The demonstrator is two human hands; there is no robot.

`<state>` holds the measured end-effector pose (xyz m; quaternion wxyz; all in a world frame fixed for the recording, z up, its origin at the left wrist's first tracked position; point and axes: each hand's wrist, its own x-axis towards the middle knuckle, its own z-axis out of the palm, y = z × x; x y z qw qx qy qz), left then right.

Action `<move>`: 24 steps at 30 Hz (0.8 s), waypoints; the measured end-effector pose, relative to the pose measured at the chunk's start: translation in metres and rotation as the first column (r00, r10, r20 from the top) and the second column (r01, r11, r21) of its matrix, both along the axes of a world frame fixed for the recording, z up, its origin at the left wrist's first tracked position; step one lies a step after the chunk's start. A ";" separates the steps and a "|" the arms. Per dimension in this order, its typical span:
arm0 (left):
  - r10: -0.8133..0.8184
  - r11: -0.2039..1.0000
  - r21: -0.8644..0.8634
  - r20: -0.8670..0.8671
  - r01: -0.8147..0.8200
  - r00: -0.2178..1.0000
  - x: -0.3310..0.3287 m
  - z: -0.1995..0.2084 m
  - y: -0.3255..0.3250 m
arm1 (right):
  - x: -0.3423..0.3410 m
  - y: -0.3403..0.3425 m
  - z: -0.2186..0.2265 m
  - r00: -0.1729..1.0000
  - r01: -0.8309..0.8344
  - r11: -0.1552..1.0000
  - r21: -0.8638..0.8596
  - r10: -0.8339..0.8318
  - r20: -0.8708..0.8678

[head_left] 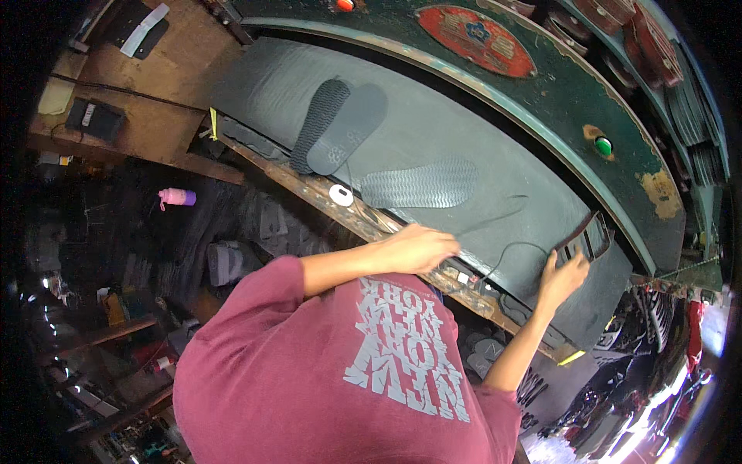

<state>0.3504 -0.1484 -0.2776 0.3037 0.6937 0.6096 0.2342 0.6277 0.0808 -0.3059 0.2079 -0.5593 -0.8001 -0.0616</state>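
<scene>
My left hand [417, 249] hovers at the front edge of the grey work surface [290, 58]. Its fingers are drawn together and slightly blurred, so what they hold, if anything, cannot be made out. Just beyond the fingertips lie thin dark strips [495, 216]. On the right end of the surface, my right hand [566, 274] is closed on a dark open metal frame [593, 238], which looks like a cutting die. Farther left are a smooth grey sole [355, 127], partly over a ridged black sole [318, 116], and a separate wavy-ridged sole [421, 185].
A green machine beam [371, 39] runs behind the surface, with a green button [603, 145] on it. A white oval piece [341, 195] sits on the wooden front ledge [301, 189]. A pink and purple bottle [178, 197] is at left. Stacked metal shapes [688, 100] fill the far right.
</scene>
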 end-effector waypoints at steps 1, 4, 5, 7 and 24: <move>0.206 0.976 0.068 0.015 -0.207 0.978 -0.012 -0.006 -0.022 | -0.003 -0.021 -0.001 0.996 -0.041 0.996 -0.082 0.034 -0.081; 0.695 0.717 0.048 -0.132 -0.696 0.707 -0.061 -0.015 -0.092 | -0.028 -0.094 -0.007 0.957 0.002 0.819 -0.574 -0.167 -0.235; 0.745 0.652 0.041 -0.219 -0.757 0.630 -0.076 -0.017 -0.109 | -0.040 -0.115 -0.010 0.975 0.021 0.831 -0.556 -0.140 -0.172; 0.809 0.536 0.055 -0.320 -0.842 0.494 -0.090 -0.030 -0.123 | -0.062 -0.143 -0.021 0.992 0.027 0.916 -0.401 -0.074 -0.103; 0.550 0.560 0.271 0.585 -0.783 0.596 -0.122 0.035 -0.156 | -0.155 -0.222 0.093 0.353 -0.779 0.558 -0.286 0.013 -0.935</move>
